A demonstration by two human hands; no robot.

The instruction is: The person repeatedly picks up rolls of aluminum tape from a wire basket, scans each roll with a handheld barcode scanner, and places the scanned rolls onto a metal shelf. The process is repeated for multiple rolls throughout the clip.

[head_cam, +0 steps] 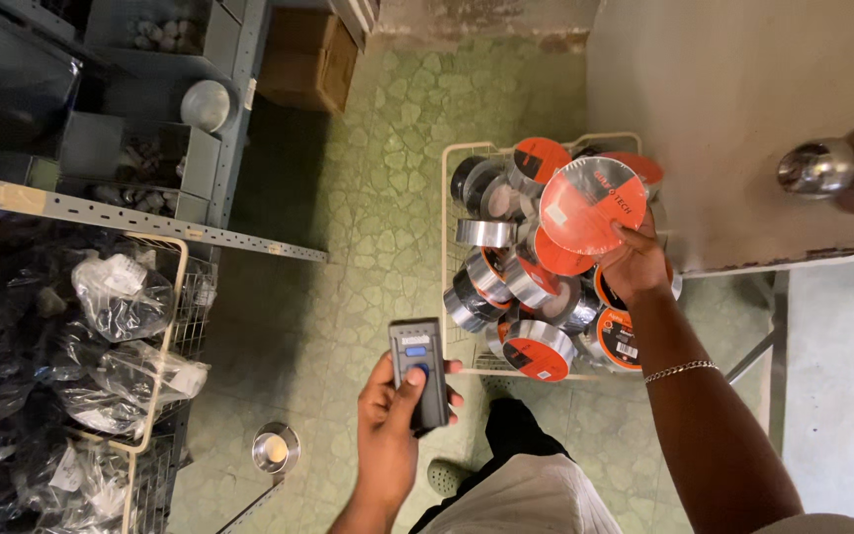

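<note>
Round silver foil tape roll with an orange paper face and a small white label, lifted above a cream wire basket heaped with more silver tape rolls, some bearing orange faces. Right hand stretched forward, fingers closed around the roll's lower edge; left hand low and close, clasping a small dark grey handheld scanner, thumb on its blue button. Alongside: grey metal shelving on the left, clear plastic bags in another basket, green crazed floor.
</note>
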